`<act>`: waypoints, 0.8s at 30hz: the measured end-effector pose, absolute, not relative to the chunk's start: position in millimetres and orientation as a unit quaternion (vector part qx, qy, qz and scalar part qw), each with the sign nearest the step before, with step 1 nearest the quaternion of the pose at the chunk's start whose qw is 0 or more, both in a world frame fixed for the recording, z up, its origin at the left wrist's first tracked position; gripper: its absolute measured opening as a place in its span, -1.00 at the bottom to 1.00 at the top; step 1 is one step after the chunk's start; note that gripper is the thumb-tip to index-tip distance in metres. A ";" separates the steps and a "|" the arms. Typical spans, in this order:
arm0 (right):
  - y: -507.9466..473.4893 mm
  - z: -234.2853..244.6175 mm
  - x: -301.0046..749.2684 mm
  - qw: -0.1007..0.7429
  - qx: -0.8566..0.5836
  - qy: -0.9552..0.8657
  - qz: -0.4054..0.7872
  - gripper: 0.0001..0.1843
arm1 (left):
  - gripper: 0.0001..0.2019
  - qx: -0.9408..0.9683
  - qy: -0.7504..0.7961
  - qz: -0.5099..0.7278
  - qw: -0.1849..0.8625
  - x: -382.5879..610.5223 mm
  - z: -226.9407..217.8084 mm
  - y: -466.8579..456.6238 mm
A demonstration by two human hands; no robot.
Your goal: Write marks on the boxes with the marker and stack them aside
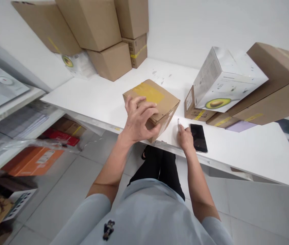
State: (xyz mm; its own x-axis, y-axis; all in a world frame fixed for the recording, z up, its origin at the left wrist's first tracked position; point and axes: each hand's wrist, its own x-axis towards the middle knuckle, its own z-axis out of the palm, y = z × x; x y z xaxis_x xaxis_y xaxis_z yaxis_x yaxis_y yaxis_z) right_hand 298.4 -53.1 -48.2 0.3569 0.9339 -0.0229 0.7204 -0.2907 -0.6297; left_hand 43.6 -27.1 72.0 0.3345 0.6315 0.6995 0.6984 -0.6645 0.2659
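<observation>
A brown cardboard box (168,97) with a broad strip of yellow tape (148,92) across its top sits tilted at the front edge of the white table. My left hand (141,119) grips its near left side, fingers bent over the top and thumb against the side facing me. To the right of the box, my right hand (185,137) rests low on the tabletop, closed round a thin white pen-like tool (179,121). Only its tip end shows beyond the fingers, so its exact kind is unclear. Just beside that hand lies a black phone (198,137).
Cardboard boxes (90,23) are stacked at the table's back left. On the right, a white box with an avocado picture (228,81) leans by a long brown carton (274,98). Shelves at the left hold an orange box (36,161). The white table (256,148) ends close to my body.
</observation>
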 end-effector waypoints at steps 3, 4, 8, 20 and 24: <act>-54.3 -45.6 301.3 0.325 -0.758 -0.517 0.228 -0.60 | -0.56 -0.816 -0.397 -0.417 0.048 33.8 74.2 -27.0; -55.4 -42.9 303.1 0.349 -0.749 -0.509 0.240 -0.61 | -0.51 -0.819 -0.389 -0.418 0.049 32.3 75.2 -28.4; -63.8 -25.1 309.7 0.461 -0.691 -0.472 0.297 -0.52 | -0.38 -0.829 -0.392 -0.395 0.044 38.6 79.7 -40.7; -72.1 76.9 282.2 0.759 -0.410 -0.461 0.206 -0.70 | -0.75 -0.777 -0.467 -0.418 0.064 70.7 66.9 -44.8; -58.6 94.6 265.2 0.758 -0.396 -0.494 0.156 -0.74 | -0.75 -0.774 -0.466 -0.422 0.072 71.0 65.7 -44.9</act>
